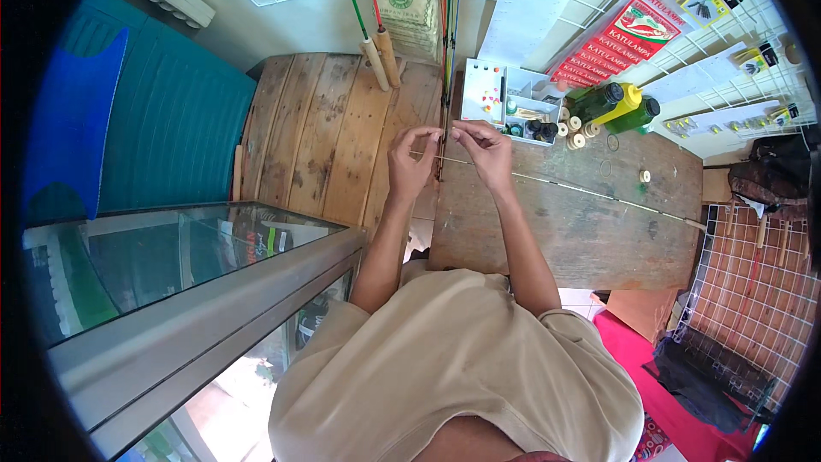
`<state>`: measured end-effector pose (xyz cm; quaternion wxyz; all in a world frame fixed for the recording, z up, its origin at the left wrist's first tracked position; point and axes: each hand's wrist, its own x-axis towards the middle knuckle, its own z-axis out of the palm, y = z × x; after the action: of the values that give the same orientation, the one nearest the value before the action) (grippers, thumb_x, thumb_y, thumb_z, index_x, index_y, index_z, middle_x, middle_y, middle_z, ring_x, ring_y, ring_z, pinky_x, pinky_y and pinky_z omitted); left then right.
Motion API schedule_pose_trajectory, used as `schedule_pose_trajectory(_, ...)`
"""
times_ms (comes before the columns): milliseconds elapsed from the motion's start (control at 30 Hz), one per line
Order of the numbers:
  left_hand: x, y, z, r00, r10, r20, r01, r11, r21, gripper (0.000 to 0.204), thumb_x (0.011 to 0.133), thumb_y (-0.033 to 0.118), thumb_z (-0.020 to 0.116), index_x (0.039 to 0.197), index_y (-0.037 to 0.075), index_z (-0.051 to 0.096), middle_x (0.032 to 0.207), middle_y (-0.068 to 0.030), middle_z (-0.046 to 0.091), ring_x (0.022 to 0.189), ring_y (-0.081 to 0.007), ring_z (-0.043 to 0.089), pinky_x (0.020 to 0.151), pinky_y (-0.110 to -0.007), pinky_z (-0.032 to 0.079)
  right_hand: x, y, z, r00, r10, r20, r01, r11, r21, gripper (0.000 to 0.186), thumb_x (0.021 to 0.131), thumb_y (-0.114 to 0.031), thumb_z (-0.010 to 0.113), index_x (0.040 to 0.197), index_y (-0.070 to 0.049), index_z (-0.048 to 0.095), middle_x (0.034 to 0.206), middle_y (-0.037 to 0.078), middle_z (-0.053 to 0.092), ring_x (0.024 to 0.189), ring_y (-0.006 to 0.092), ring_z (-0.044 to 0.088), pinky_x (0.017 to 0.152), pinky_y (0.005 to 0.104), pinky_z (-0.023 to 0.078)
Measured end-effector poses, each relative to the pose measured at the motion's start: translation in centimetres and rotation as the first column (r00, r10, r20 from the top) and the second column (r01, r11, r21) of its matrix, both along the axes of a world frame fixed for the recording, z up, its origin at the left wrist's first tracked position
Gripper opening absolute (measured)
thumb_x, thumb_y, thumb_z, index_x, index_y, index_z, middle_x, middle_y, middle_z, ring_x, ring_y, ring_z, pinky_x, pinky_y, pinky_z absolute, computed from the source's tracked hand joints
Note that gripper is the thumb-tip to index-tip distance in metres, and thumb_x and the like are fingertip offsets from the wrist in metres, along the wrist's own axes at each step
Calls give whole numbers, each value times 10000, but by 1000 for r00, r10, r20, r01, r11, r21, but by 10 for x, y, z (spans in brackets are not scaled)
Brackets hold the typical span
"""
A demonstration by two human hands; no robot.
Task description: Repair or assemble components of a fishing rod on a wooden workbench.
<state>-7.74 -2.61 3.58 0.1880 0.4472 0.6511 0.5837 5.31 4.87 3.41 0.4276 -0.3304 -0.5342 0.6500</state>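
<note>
My left hand and my right hand are raised close together over the seam between two wooden tabletops. Each has thumb and forefinger pinched, with the fingertips facing each other a short gap apart. Whatever they pinch is too fine or small to make out. A thin pale fishing rod lies slanting across the right-hand table. Its thin end passes under my hands, and its thicker end reaches the table's right edge.
A white compartment box with small bottles stands beyond my right hand, near wooden spools and green bottles. Upright rods lean at the back. A glass cabinet flanks my left; a wire rack stands right.
</note>
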Motion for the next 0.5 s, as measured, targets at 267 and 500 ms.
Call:
schedule_pose_trajectory(267, 0, -1, -1, 998, -23, 67, 20, 999, 33, 78, 857, 60, 652, 921, 19, 667, 901, -88, 693, 884, -206, 650, 808, -319, 481, -5, -2, -7, 1000, 18, 3, -19, 997, 70, 163, 857, -4, 661, 1014, 0, 703, 983, 54, 633, 860, 106, 608, 754, 217, 504)
schedule_pose_trajectory(500, 1, -1, 2, 992, -16, 127, 12, 999, 37, 90, 856, 47, 652, 931, -1, 663, 905, -95, 693, 878, -193, 658, 808, -304, 489, -8, -4, -11, 998, 45, -52, -44, 999, 10, 167, 869, -2, 646, 1028, 14, 691, 974, 54, 637, 853, 100, 610, 761, 213, 493)
